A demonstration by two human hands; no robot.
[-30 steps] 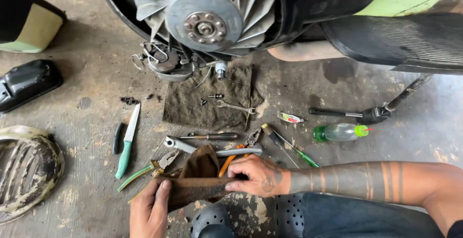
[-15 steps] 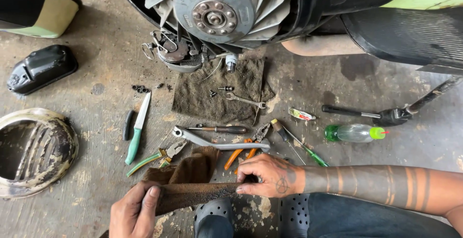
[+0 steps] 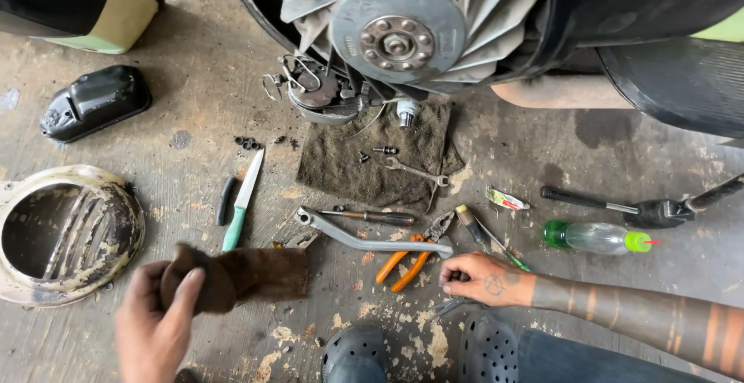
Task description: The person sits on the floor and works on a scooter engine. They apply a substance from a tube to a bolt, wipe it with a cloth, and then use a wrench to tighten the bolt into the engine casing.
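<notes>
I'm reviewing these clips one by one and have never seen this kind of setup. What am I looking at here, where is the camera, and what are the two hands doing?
The single view comes from a camera worn on a person's head, looking down at a stained concrete floor.

At the top is a grey cooling fan on an engine.

Below it lies a dirty cloth with a small wrench on it. Nearby are a green-handled knife, a long metal lever, orange-handled pliers and a clear bottle with green ends. A slotted round cover sits at the left.

The left hand grips a brown rag. The right hand rests on the floor by the tools; what its fingers touch is unclear.
</notes>
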